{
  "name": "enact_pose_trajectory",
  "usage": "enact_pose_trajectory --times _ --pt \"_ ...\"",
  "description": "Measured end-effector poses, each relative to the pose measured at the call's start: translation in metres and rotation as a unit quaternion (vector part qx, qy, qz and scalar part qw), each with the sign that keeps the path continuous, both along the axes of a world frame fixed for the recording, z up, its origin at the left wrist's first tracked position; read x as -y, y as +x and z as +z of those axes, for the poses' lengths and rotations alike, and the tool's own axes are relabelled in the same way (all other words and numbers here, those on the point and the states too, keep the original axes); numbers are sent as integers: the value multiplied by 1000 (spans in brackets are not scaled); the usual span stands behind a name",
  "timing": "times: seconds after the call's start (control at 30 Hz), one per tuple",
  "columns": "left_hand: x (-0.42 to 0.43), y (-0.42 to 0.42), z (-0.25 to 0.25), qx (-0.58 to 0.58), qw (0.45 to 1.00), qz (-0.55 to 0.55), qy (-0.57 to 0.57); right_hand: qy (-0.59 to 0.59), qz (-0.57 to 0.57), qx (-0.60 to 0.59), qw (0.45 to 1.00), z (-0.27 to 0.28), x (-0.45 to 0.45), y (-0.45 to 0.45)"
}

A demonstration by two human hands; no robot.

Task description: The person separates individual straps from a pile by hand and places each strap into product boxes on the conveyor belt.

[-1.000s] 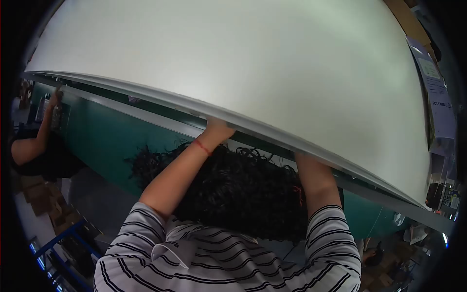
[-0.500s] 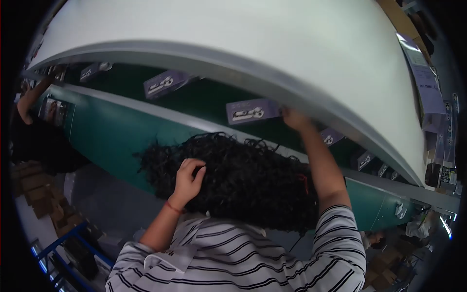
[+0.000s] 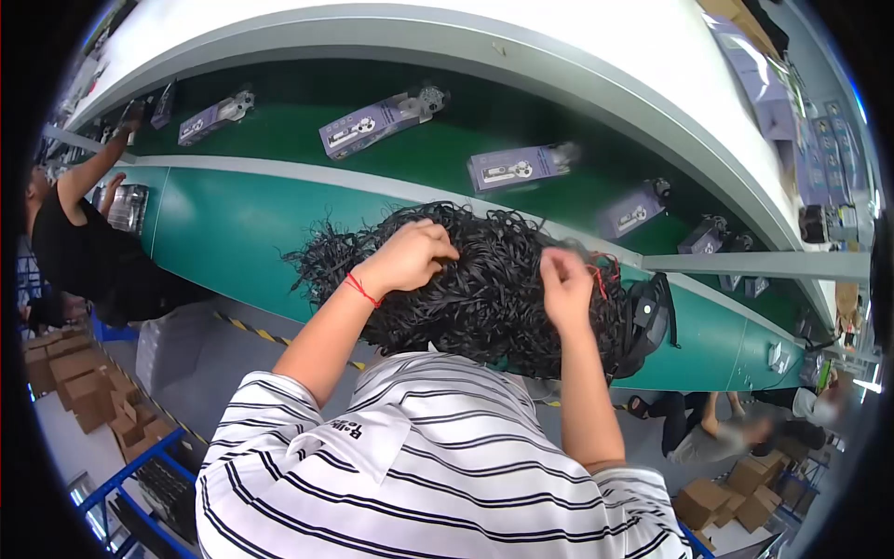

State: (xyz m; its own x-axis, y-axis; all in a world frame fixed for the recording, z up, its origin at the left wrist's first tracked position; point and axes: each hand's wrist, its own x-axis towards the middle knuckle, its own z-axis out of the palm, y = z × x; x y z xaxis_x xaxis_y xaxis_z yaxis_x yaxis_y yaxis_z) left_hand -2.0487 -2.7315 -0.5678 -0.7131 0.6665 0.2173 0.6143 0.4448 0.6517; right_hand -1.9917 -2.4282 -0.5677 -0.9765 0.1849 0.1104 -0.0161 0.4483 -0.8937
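Observation:
A large heap of curly black strands (image 3: 484, 279) lies on the green worktop in front of my chest. My left hand (image 3: 410, 255), with a red string at the wrist, is over its left part with fingers bent together; whatever they pinch is too small to make out. Over the heap's right part is my right hand (image 3: 566, 284), raised and slightly blurred, its thumb and fingers a little apart and nothing visible between them. Red strands (image 3: 605, 276) show just right of it. Beyond the heap, a purple box (image 3: 512, 169) lies on the dark green belt.
More purple boxes (image 3: 358, 131) lie along the belt under a white shelf (image 3: 559, 58). A grey post (image 3: 754, 265) crosses at right, near a black bag (image 3: 646, 321). A person in black (image 3: 84, 247) is at left; others are at lower right. Cardboard boxes (image 3: 91, 396) stand lower left.
My view has tilted down, showing more of the belt. My right hand has come back from the purple box beneath the shelf to the heap. My left hand has risen onto the heap.

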Motion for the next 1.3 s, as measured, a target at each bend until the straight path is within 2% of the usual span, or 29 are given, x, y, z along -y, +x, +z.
enact_pose_trajectory --times 0.2,0.27,0.43,0.5,0.57,0.6,0.63,0.67,0.7,0.77,0.8,0.83,0.9,0.93,0.97,1.0,1.03,1.1,1.17,1.23,1.3 --pt "13 27 12 -38 999 -12 27 -17 13 -3 1000 28 41 54" --pt "18 35 27 -52 996 14 65 -5 21 -11 1000 44 53 57" --pt "38 37 35 -49 998 6 48 36 69 -11 997 61 78 55" --pt "45 42 57 39 997 18 66 50 84 -14 995 73 93 53" --pt "47 40 90 78 994 24 76 57 110 -111 986 90 112 49" --pt "45 44 121 134 978 37 158 60 124 -157 978 99 125 50" --pt "43 47 152 188 951 50 239 -44 132 -182 973 106 151 46" --pt "38 46 177 168 935 29 310 -148 139 -204 958 114 174 41" --pt "33 45 203 150 914 9 378 -148 140 -202 958 127 181 40" --pt "37 45 270 376 800 -9 467 -345 279 -47 895 159 192 39" --pt "51 34 290 383 776 -95 492 -432 343 30 833 169 196 36" --pt "72 21 307 386 746 -181 511 -431 347 26 832 173 190 34" --pt "113 4 335 317 756 -163 549 -496 391 26 775 181 155 27" --pt "137 8 358 273 795 -104 531 -494 394 25 775 179 141 25" --pt "162 12 378 229 828 -45 510 -424 363 39 829 173 126 22" --pt "192 4 385 200 803 13 561 -350 327 52 876 167 110 21" --pt "223 -3 392 171 772 71 608 -348 325 51 878 160 96 20" --pt "269 5 413 131 772 -16 621 -282 283 62 915 143 73 18" --pt "309 5 403 124 790 11 600 -248 261 61 931 146 62 18" --pt "296 11 385 119 817 74 559 -276 186 21 943 165 57 21" --pt "212 35 352 130 828 129 530 -291 149 -1 945 185 60 24"
